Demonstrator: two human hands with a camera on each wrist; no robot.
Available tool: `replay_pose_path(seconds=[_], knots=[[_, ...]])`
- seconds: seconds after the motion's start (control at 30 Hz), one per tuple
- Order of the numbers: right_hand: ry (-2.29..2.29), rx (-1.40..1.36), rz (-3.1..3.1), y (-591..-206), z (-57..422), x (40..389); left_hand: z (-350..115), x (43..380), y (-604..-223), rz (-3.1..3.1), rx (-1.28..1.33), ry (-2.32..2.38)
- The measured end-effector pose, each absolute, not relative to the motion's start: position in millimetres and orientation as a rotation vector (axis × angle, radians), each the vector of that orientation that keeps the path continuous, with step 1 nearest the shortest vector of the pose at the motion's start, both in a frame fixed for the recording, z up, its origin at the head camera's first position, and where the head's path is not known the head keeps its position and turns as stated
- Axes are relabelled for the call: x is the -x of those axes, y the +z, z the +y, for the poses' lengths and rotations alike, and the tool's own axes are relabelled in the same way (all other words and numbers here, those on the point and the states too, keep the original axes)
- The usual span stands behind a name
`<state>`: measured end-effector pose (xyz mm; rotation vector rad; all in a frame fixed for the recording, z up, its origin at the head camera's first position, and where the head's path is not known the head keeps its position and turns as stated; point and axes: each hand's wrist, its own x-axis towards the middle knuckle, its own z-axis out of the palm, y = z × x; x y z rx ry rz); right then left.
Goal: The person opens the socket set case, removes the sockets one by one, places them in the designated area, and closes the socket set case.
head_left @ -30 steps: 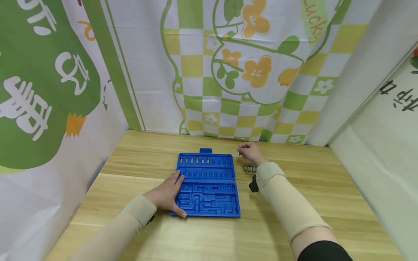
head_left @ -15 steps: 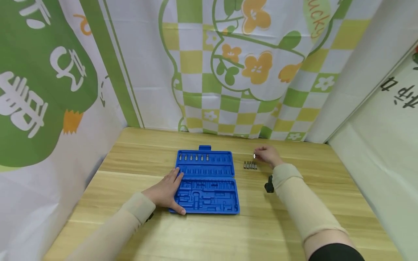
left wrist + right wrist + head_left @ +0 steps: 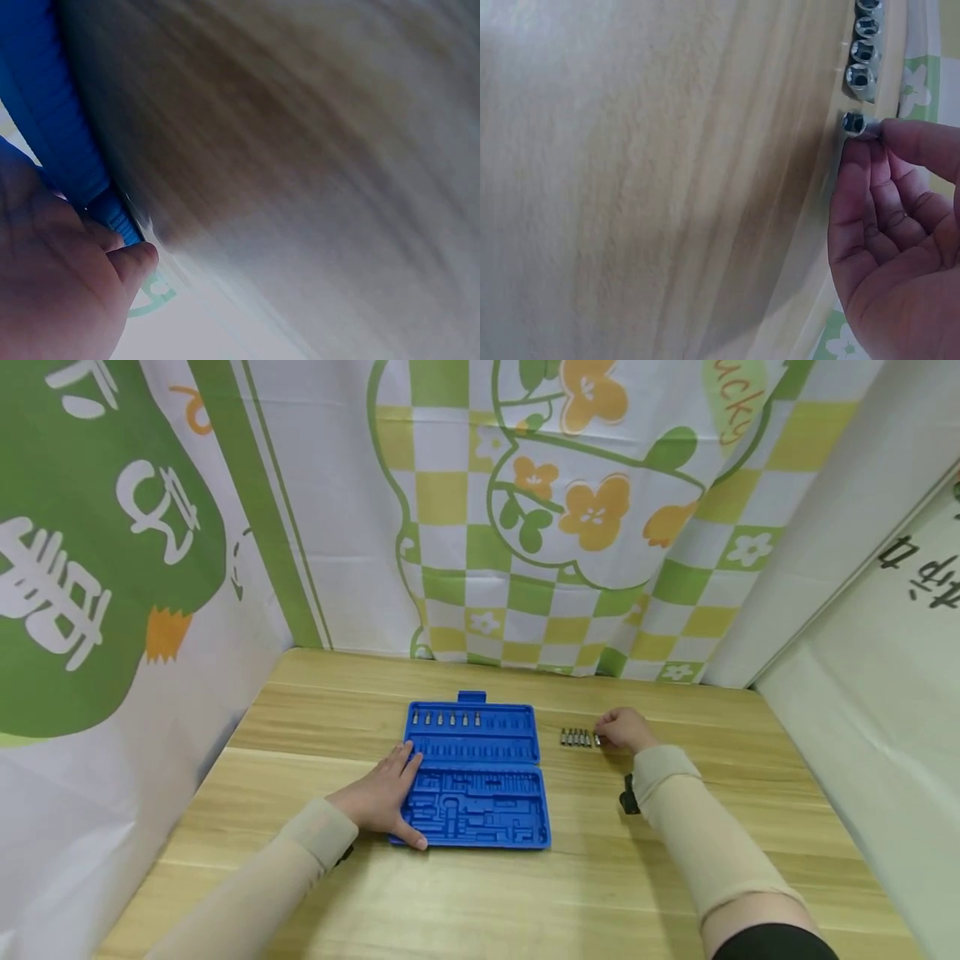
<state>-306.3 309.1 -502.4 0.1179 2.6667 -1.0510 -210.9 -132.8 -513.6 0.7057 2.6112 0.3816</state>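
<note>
An open blue plastic tool case (image 3: 477, 758) lies flat on the table. My left hand (image 3: 381, 795) rests on its left edge with the fingers spread; the left wrist view shows the palm (image 3: 52, 270) beside the case wall (image 3: 45, 97). Several small metal socket bits (image 3: 446, 719) sit in the upper row of the lid. To the right of the case stands a row of similar socket bits (image 3: 575, 737). At that row's right end my right hand (image 3: 627, 730) pinches one more socket bit (image 3: 853, 123), its square hole facing the wrist camera, a small gap from the others.
The case's latch tab (image 3: 472, 697) sticks out at the far side. Moulded slots (image 3: 480, 810) fill the near half. A patterned cloth (image 3: 555, 627) hangs along the back edge of the wooden table (image 3: 480, 902), with white cloth walls at both sides.
My right hand has moved right and then down from beside the case, bringing the socket bit to the row's right end. My left hand stays on the case.
</note>
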Motion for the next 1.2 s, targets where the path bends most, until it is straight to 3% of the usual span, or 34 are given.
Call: replay_pose_path(seconds=[0.8,1.2], knots=[[-0.973,-0.109,2.766,-494,288,306,-139,210,-510,2.616,-0.705,0.361],[-1.253,0.014,2.669,-488,189,323,-134,211,-511,2.605,-0.725,0.378]])
